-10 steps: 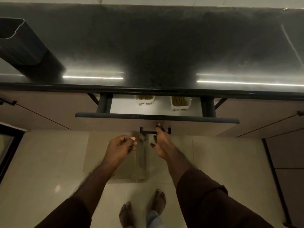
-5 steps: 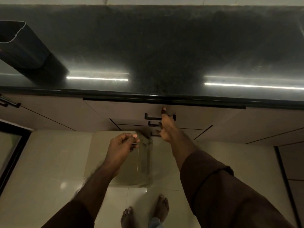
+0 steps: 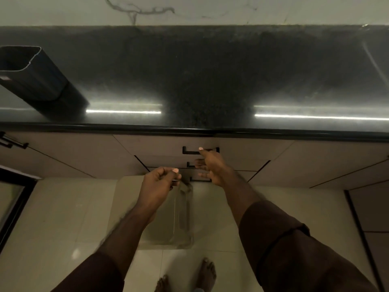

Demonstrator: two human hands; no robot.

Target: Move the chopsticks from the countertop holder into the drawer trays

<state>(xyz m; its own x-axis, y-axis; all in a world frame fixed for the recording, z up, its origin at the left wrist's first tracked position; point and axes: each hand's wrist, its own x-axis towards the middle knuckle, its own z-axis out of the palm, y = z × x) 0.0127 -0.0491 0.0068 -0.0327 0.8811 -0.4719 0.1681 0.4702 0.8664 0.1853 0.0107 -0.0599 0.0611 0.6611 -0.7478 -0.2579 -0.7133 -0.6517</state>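
Top drawer (image 3: 168,144) shut, chopsticks hidden; light, stiff, slippery, so pinch mid-length. Right hand (image 3: 212,167) open at its handle (image 3: 189,151); left hand (image 3: 160,182) below, curled, contents unclear.

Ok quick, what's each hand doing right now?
Left hand: fingers curled, pinching something small; what it is cannot be told.
Right hand: open, fingers straight, index fingertip at the top drawer handle.

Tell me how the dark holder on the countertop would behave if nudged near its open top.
The holder looks tall and narrow, so a push near its rim would probably tip it rather than slide it. It appears empty, hence likely light. The countertop is glossy, so a low push might make it skid.
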